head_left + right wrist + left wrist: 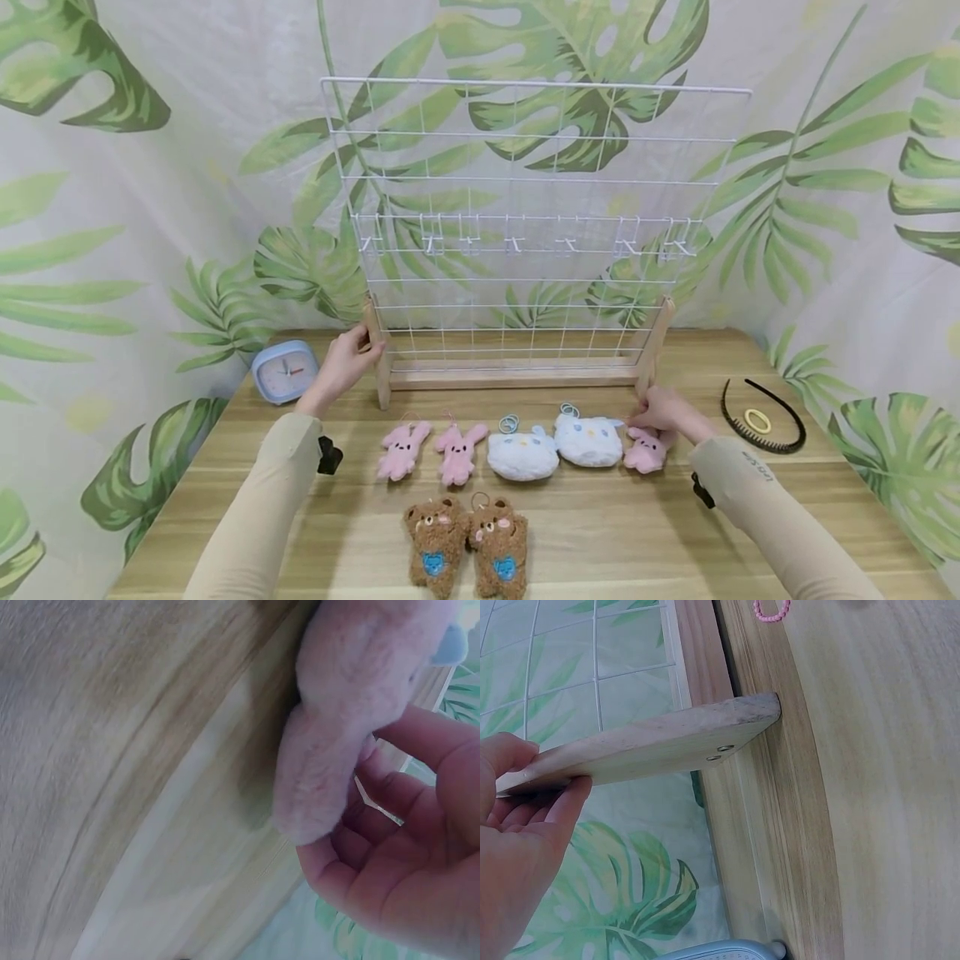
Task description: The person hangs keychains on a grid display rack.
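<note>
My left hand pinches the left wooden post of a white wire grid rack; in the left wrist view, thumb and fingers lie on both sides of that post. With my right hand I hold a pink plush bunny near the foot of the rack's right post. Its soft body lies against my curled fingers in the right wrist view; the exact grip is partly hidden. Two more pink bunnies and two white-and-blue plush pouches lie in the same row.
Several white hooks hang across the grid. Two brown plush bears lie at the table's front. A blue clock stands at left; a black headband and a yellow ring lie at right. Leaf-patterned cloth hangs behind.
</note>
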The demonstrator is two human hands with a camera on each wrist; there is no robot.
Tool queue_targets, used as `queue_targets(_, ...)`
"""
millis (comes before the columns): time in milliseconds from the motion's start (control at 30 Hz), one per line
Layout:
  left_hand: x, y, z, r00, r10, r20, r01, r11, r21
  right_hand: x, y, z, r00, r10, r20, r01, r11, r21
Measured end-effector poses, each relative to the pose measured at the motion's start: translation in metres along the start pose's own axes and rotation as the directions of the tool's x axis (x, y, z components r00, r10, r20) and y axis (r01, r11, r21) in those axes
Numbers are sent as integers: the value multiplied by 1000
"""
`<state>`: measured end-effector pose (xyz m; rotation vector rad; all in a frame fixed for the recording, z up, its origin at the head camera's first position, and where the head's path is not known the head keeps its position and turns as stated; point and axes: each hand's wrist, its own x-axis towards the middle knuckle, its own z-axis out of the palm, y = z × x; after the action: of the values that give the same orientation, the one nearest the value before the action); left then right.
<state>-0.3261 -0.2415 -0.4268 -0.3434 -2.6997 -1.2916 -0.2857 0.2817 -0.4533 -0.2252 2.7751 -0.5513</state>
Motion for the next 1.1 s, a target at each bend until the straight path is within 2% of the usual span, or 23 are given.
queue_targets(267, 3, -2, 0, 1000, 3, -2, -3, 1000, -6, -2, -3, -4, 999, -42, 10, 42, 999, 19)
queue_targets(433, 3, -2, 0, 1000, 2, -3, -2, 1000, -9, -5, -6, -9, 998, -17, 53, 16, 999, 35)
queue_targets(633, 3, -4, 0, 1000, 2, -2, -2, 1000, -5, -5, -4, -12, 997, -37, 68, 31, 996, 80)
queue_targets(867, 2, -4, 0, 1000, 4, -2, -4, 1000, 0, -4, 2, -8, 997, -68, 21, 65, 988, 137)
queue_targets(1100, 2, -2, -1, 1000, 1, 0, -1, 1000, -1, -5, 5, -6, 991, -117, -72, 129, 973, 191)
